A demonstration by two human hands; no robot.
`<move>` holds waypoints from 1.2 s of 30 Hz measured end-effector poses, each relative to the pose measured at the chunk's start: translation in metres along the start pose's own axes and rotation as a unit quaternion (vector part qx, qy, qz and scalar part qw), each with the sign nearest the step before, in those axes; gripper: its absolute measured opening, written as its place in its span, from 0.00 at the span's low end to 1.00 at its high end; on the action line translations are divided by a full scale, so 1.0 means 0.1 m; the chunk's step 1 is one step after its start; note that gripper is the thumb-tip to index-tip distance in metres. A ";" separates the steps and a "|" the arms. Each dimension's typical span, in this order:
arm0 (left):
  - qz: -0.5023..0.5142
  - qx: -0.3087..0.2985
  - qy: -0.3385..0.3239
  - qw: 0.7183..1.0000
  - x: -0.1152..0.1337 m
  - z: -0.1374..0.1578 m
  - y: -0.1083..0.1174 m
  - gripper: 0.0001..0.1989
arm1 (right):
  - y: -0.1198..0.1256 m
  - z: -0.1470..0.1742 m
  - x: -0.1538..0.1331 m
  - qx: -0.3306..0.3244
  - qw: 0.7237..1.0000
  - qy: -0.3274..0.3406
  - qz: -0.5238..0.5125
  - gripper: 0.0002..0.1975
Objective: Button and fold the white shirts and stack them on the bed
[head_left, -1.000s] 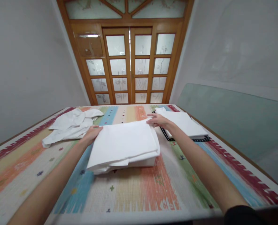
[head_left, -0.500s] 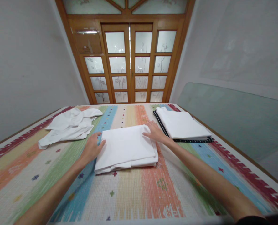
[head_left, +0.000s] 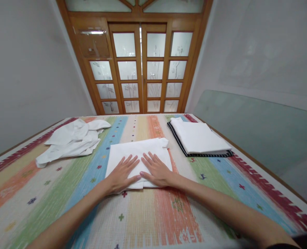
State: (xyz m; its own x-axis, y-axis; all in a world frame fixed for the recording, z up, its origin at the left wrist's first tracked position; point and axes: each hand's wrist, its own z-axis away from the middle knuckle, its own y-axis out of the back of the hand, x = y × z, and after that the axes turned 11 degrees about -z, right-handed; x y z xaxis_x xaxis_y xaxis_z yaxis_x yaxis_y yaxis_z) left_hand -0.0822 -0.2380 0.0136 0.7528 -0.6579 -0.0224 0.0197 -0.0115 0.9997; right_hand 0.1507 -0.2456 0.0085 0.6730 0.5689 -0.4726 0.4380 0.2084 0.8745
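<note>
A folded white garment or cloth (head_left: 132,149) lies flat in front of me, its exact kind not visible. My left hand (head_left: 122,174) rests flat on its near left part, fingers spread. Beside it, my right hand (head_left: 155,169) presses flat on the near right part, fingers also apart. The two thumbs nearly meet over the middle of the cloth. At the far right corner a bit of the fabric sticks out unevenly.
To the left lies a crumpled white cloth (head_left: 74,140). On the right, a folded white cloth (head_left: 200,136) sits on a black, white-striped folded one (head_left: 178,143). A colourful striped tablecloth (head_left: 143,221) covers the table. Wooden glazed doors (head_left: 143,69) stand beyond it.
Both hands have moved from the side edges of the folded cloth inward onto its top and now lie flat there. The view has shifted slightly.
</note>
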 end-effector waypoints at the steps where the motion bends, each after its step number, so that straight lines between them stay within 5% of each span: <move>1: 0.003 0.001 0.006 1.000 -0.04 -0.03 0.00 0.35 | 0.01 -0.04 0.02 0.002 1.000 -0.010 -0.006 0.39; 13: -0.026 0.072 0.131 0.988 -0.61 -0.56 -0.11 0.34 | 0.17 -0.77 0.48 0.098 0.988 -0.098 0.061 0.32; 18: -0.030 0.107 0.115 0.987 -0.70 -0.49 -0.25 0.32 | 0.17 -0.75 0.64 0.100 0.989 -0.076 0.074 0.33; 30: -0.036 0.128 0.116 0.984 -0.71 -0.46 -0.30 0.31 | 0.19 -0.52 0.77 0.143 0.966 -0.208 0.058 0.38; 36: -0.031 0.135 0.115 0.984 -0.73 -0.47 -0.35 0.31 | 0.17 -0.33 0.70 0.150 0.962 -0.205 0.097 0.38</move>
State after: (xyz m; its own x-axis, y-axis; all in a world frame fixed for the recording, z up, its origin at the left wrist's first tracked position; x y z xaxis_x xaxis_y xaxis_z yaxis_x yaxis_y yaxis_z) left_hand -0.1072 -0.1540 -0.0195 0.8851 -0.4625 -0.0528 -0.0817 -0.2660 0.9605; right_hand 0.1858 -0.1761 -0.0058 0.9110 0.1995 -0.3608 0.3915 -0.1439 0.9089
